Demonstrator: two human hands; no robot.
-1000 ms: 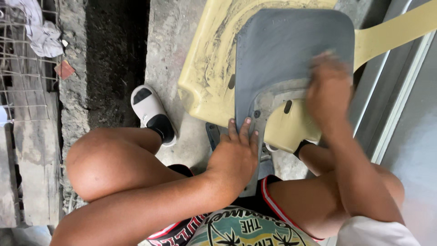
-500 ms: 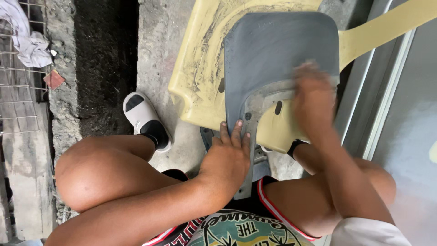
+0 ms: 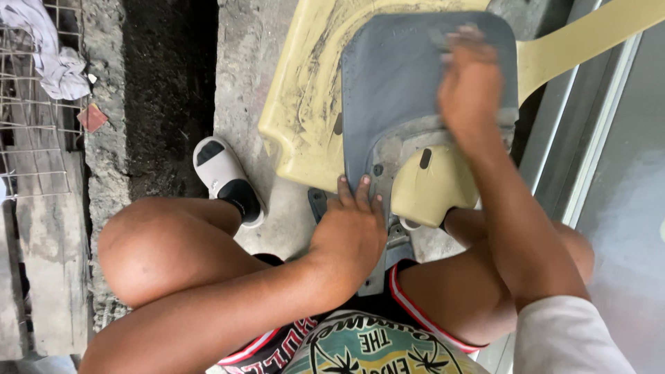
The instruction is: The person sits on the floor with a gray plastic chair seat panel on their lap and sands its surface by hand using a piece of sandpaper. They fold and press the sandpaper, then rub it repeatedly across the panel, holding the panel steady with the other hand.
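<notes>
The right hand (image 3: 471,83) is blurred, so its fingers are hard to make out; it lies flat on the upper face of the grey panel (image 3: 402,83), and whether its grip closes on anything cannot be told. The left hand (image 3: 350,232) presses open-palmed, fingers spread, on the panel's lower edge, gripping nothing. The panel is a matte, dusty grey plastic sheet with rounded corners; its lower end is hidden under the left hand and between the knees. Behind it leans a pale yellow plastic chair (image 3: 305,111), scuffed and streaked with dirt, cut off at the top edge. Left of the left hand, a white sandal (image 3: 218,170) rests on the rough concrete floor (image 3: 249,62).
</notes>
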